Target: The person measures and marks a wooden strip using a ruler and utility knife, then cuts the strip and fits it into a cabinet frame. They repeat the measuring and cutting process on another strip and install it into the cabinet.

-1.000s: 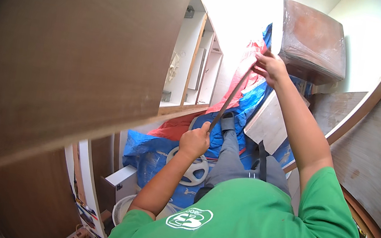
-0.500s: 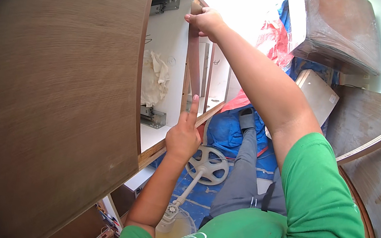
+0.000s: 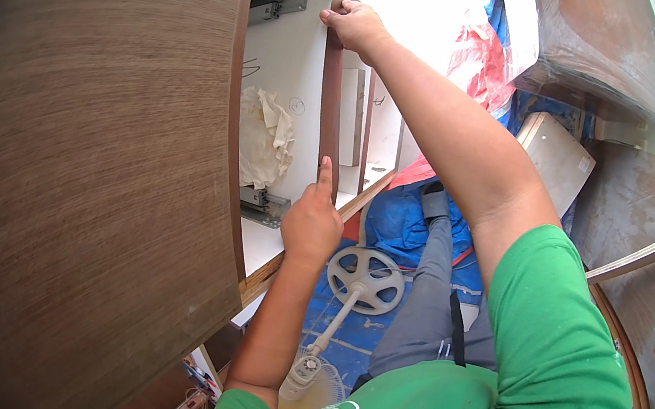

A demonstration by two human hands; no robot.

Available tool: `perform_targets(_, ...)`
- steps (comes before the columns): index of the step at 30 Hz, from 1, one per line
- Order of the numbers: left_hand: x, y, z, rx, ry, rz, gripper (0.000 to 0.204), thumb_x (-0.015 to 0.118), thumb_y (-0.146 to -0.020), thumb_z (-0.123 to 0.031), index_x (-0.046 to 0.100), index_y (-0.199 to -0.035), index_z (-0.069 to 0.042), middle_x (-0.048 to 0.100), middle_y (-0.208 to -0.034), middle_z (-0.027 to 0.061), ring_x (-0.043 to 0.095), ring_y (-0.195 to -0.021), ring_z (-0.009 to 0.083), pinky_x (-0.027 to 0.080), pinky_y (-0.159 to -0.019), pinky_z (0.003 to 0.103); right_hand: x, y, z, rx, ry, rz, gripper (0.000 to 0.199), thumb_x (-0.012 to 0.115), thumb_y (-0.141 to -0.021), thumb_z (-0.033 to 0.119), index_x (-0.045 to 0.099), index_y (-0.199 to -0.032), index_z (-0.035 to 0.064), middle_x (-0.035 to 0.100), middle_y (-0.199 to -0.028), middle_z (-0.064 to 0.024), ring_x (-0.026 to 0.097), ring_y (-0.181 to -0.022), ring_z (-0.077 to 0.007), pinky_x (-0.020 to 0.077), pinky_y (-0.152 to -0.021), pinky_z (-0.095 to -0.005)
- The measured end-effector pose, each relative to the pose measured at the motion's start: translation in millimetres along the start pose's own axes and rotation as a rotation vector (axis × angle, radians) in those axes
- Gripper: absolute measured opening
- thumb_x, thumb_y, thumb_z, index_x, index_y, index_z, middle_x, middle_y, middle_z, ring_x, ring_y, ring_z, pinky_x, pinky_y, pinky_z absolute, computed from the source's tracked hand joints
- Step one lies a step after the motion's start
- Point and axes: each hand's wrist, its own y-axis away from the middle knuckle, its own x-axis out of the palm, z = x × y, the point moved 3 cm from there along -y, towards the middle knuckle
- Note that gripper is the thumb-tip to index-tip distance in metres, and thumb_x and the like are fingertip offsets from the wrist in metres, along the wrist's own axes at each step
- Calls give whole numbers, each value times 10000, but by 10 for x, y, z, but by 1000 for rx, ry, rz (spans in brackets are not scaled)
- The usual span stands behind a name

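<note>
A long, thin reddish-brown wood strip [image 3: 332, 95] stands upright along the front edge of a white divider panel [image 3: 305, 57] inside the cabinet. My right hand [image 3: 356, 27] is closed on the strip's upper end, thumb and fingers around its edge. Lower down, my left hand [image 3: 314, 219] has its index finger stretched up, the tip resting against the strip's face. Its other fingers are curled and partly hidden.
A large brown wood-grain panel [image 3: 102, 128] fills the left side. Metal drawer runners [image 3: 279, 3] and crumpled cream material [image 3: 263, 136] sit inside the cabinet. A grey standing fan [image 3: 365, 281] lies below on blue sheeting [image 3: 392, 223]. Curved boards [image 3: 647, 218] lean at right.
The strip's lower part has swung in against the divider's front edge, where before it stood at a slant. My right hand has shifted slightly upward, and my left fingertip has moved a little left.
</note>
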Motion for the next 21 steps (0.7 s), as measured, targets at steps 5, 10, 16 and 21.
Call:
perform_targets(5,-64,-39,22,-13,22,16,773,617,-929,-85,337,-1643,-177,657,-845,112,689,-739,354,564,-668,489,15,43,6,-78,1,-52,726,688,-982,431,483,-1545,21,591,-1491,-199,585,-1364,-319,467,-1131,-398)
perform_targets(10,-100,-55,6,-213,112,-14,433,630,-934,-128,560,-1362,-134,710,-936,148,705,-799,394,565,-714,518,44,35,-31,-134,46,-126,752,659,-996,437,424,-1586,35,585,-1496,-201,574,-1374,-324,459,-1144,-403)
perform_targets(16,-123,-119,113,-241,115,-28,186,666,-921,-259,659,-925,-73,727,-889,185,696,-850,428,549,-763,521,-5,164,92,-130,128,-73,796,608,-1002,515,394,-1598,32,635,-1422,-210,637,-1288,-332,524,-1051,-408)
perform_targets(21,-193,-113,157,-265,71,21,207,681,-929,-277,678,-884,-75,727,-856,166,698,-841,415,551,-760,508,-164,457,301,102,117,131,721,429,-1105,508,124,-1695,227,447,-1605,-221,676,-1219,-361,632,-928,-457)
